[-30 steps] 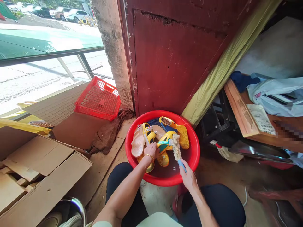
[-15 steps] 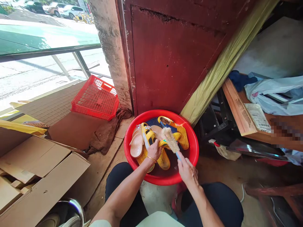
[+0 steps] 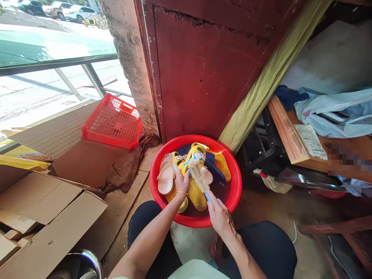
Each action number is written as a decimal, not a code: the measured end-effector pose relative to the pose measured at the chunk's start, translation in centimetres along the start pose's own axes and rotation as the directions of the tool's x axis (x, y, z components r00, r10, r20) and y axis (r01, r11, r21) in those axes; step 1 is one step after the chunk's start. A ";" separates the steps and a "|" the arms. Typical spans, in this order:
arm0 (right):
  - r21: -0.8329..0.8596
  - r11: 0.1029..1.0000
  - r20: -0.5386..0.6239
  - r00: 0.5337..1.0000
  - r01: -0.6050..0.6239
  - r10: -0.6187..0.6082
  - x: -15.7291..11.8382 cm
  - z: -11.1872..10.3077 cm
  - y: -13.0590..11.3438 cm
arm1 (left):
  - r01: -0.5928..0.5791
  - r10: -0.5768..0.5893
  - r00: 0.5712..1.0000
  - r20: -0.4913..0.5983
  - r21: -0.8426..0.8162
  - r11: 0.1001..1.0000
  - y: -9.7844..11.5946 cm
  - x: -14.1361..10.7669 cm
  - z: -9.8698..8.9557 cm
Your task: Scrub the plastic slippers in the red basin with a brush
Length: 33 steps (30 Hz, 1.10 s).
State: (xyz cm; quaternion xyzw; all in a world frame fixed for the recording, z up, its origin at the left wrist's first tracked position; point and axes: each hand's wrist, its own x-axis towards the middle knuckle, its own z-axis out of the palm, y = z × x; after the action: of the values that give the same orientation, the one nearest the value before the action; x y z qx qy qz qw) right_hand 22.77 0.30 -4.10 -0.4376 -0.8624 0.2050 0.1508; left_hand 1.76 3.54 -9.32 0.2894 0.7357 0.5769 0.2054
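- Well to the left of the left hand, a red plastic mesh crate [image 3: 112,122] stands tilted, clear of the scrubbing.
- Just left of that hand, inside a round red plastic basin [image 3: 237,181], lie pale pink plastic sandals [image 3: 165,182]; no bristles are on them, and whether they are clean cannot be told.
- The left hand [image 3: 181,180] pinches the edge of a bright yellow plastic sandal [image 3: 194,153], which is tilted up just beyond the fingers, over the other footwear in the basin. This piece looks to be mid-scrub.
- Between the hands, a long brush with cream bristles and a blue handle [image 3: 199,179] reaches over the sandal's lower part; firm contact is hard to confirm.
- The right hand [image 3: 219,216] is wrapped around the blue handle, nearer the wearer than the left one.
- Beyond the right hand, a dark blue plastic sandal [image 3: 214,169] and a yellow ridged sole [image 3: 222,167] lie in the basin, away from the bristles.
- Overall, one piece appears under way; nothing marks any other as finished, so much probably remains.
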 end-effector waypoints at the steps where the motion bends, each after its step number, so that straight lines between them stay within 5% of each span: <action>1: 0.039 0.999 0.003 1.000 -0.010 0.010 -0.2 0.2 0.2 | 0.045 -0.045 0.999 -0.005 -0.068 0.997 0.1 0.2 0.0; 6: 0.193 0.980 0.155 0.988 -0.054 0.024 -0.1 0.3 0.8 | 0.200 -0.151 0.972 0.178 -0.304 0.932 -0.1 0.3 0.6; 11: 0.080 0.995 0.321 0.946 -0.062 0.033 6.2 -2.2 -1.3 | 0.085 -0.045 0.972 0.229 -0.169 0.982 -1.3 -0.3 1.3; 15: -0.027 1.000 0.342 0.940 -0.002 0.011 10.3 -4.5 -2.9 | 0.023 -0.001 0.959 0.283 -0.073 0.997 -1.6 -0.8 1.4; 21: 0.126 0.990 0.470 0.874 0.068 -0.120 7.0 -6.3 -0.5 | 0.320 -0.279 0.942 0.187 -0.248 0.914 -0.8 -0.1 0.7; 25: 0.099 0.990 0.390 0.912 0.096 -0.127 7.5 -5.1 0.1 | 0.352 -0.287 0.927 0.241 -0.300 0.886 -0.7 0.1 1.0; 30: -0.065 0.990 0.247 0.963 0.122 -0.103 14.0 -2.1 -3.2 | 0.312 -0.240 0.935 0.263 -0.280 0.908 -1.3 0.1 1.3; 33: -0.091 0.988 0.209 0.972 0.124 -0.103 15.6 -2.1 -4.2 | 0.330 -0.261 0.933 0.248 -0.301 0.895 -1.5 0.4 1.2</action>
State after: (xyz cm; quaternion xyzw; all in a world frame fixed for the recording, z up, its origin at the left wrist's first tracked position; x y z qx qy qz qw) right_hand 11.84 11.23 1.05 -0.3714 -0.9065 0.1946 0.0503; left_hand 1.93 4.38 -11.07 0.1910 0.6365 0.6241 0.4109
